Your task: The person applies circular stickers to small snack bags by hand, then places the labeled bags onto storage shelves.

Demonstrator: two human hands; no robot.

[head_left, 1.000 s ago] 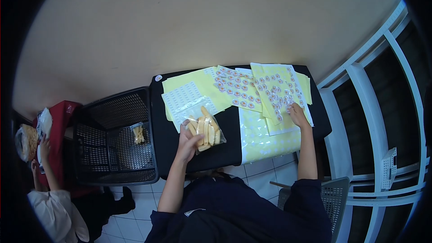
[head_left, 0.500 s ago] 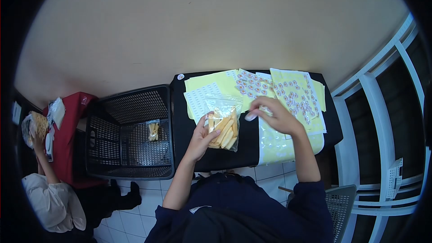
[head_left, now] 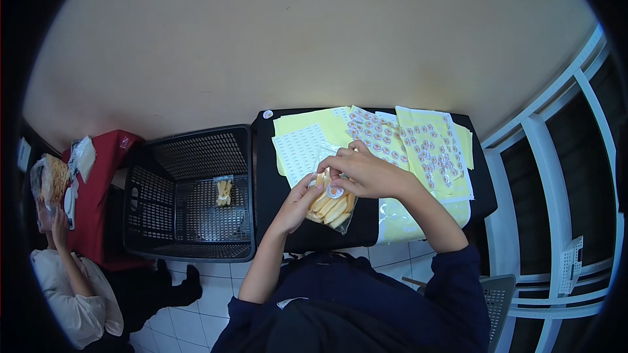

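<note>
A clear plastic bag (head_left: 332, 210) of pale yellow snack sticks hangs tilted over the near edge of the black-covered table. My left hand (head_left: 294, 208) is closed on its left side. A small round sticker (head_left: 335, 192) with an orange-red print lies against the bag's front. Curled over the bag from the right, my right hand (head_left: 367, 172) has its thumb at the upper edge of this sticker; the bag's top is partly hidden behind it. Behind the hands lie a yellow sheet of round stickers (head_left: 428, 147) and a white sheet with small printed labels (head_left: 297, 147).
To the left stands a black plastic crate (head_left: 190, 248) with one bag of sticks (head_left: 224, 192) inside. Beyond it, a person (head_left: 72, 287) handles a large bag of snacks (head_left: 54, 180) beside a red-covered table (head_left: 98, 222). A grey chair (head_left: 500, 301) stands at my right.
My right hand has moved left onto the bag, and the round sticker now shows on its front. The bag has shifted slightly right and nearer. The other person's hand has moved lower.
</note>
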